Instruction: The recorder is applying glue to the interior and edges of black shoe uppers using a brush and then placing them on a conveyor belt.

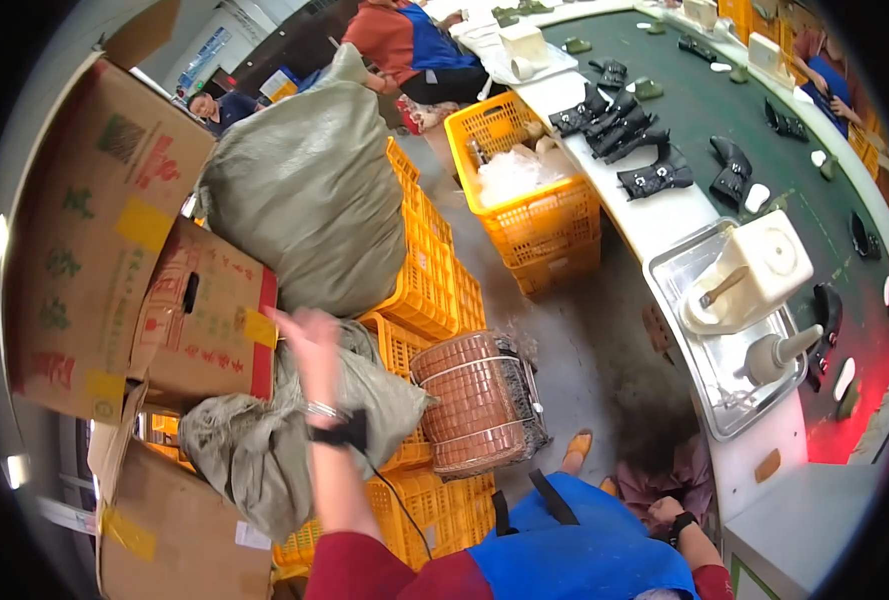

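My left hand (pixel 310 345) is raised over the grey-green woven sack (pixel 254 450), beside the edge of a cardboard box (pixel 209 310). It is somewhat blurred; its thumb stands apart from the other fingers and nothing shows in it. A bracelet and a black wrist strap (pixel 339 432) with a dark cord sit on that wrist. Low at the right, my right hand (pixel 666 509) is curled closed near mauve cloth (pixel 654 475), with no object visible in it. A black watch (pixel 681 522) is on the right wrist. My blue apron (pixel 584 540) fills the lower middle.
Yellow crates (pixel 426 270) carry a large full sack (pixel 304 200). A round woven seat (pixel 474 405) stands beside them. Cardboard boxes pile up at left. At right, a bench holds a metal tray (pixel 729 405) and a green belt (pixel 764 150) with black boots (pixel 656 175). Other people work farther off.
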`<control>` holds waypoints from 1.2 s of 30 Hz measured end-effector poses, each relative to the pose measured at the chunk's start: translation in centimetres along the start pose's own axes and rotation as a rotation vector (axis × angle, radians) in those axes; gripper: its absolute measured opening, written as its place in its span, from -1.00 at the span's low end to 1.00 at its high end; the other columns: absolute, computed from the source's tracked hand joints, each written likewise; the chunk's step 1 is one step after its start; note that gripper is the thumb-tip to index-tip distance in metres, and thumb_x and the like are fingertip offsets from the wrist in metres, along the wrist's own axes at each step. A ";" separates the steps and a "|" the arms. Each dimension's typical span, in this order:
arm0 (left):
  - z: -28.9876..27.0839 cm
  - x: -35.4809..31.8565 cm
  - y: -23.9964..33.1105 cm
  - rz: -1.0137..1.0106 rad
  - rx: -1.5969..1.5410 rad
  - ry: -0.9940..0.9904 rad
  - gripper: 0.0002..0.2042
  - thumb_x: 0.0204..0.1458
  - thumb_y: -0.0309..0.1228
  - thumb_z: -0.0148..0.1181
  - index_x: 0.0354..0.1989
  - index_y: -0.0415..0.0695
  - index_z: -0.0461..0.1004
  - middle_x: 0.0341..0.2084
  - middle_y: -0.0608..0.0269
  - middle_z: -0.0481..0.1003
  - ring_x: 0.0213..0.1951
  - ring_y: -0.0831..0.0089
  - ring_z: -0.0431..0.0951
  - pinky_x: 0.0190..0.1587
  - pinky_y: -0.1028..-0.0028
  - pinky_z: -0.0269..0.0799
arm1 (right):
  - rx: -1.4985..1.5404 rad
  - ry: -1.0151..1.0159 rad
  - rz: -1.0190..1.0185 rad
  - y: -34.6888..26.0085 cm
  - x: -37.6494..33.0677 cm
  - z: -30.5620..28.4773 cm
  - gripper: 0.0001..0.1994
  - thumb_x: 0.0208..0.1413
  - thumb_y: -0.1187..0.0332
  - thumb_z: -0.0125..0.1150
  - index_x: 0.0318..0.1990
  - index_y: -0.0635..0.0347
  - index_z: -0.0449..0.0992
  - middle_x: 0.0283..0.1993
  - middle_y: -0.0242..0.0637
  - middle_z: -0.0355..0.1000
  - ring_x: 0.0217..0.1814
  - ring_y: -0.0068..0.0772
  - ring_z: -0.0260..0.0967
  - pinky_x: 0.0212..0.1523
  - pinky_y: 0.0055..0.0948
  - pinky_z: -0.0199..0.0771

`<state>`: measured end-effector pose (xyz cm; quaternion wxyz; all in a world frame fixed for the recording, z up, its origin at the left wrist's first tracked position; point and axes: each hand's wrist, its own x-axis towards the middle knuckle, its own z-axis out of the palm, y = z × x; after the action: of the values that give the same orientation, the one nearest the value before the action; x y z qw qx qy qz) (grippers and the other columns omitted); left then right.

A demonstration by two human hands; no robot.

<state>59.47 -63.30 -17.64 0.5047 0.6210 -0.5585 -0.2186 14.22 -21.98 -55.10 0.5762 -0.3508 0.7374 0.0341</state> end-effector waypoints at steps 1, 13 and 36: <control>-2.9 1.4 6.6 0.225 0.104 0.318 -0.23 0.03 -0.43 0.03 0.26 -0.24 -0.40 -0.08 -0.05 0.27 -0.12 0.32 0.35 -0.02 0.41 0.27 | 0.051 0.013 -0.043 0.4 1.7 0.2 -0.78 -0.14 0.27 0.09 -0.40 0.16 0.58 -0.48 -0.18 0.49 -0.42 -0.31 0.48 -0.31 -0.39 0.46; 3.5 -23.0 -6.3 0.184 0.561 -1.247 -0.48 -0.09 -0.13 0.10 0.05 -0.08 0.24 -0.17 -0.10 0.41 -0.13 0.06 0.43 -0.09 0.28 0.36 | -0.279 -0.260 -0.312 -12.8 1.0 -5.6 -0.71 -0.11 0.16 0.05 -0.31 0.12 0.55 -0.39 -0.10 0.47 -0.29 -0.12 0.44 -0.21 -0.26 0.42; -41.5 -17.2 21.9 0.132 1.311 0.709 -0.59 -0.14 -0.43 0.15 -0.05 -0.24 0.32 -0.10 -0.01 0.36 -0.01 0.08 0.32 0.07 0.31 0.19 | -0.896 -0.470 -2.043 -56.1 -21.4 -1.8 -0.74 0.00 0.28 0.03 -0.16 0.16 0.45 -0.37 -0.02 0.43 -0.32 -0.01 0.40 -0.29 -0.19 0.40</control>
<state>78.97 -28.79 12.84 0.1931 0.7929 -0.4143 0.4030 45.89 -54.70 -16.02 0.2815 -0.9463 -0.0976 -0.1258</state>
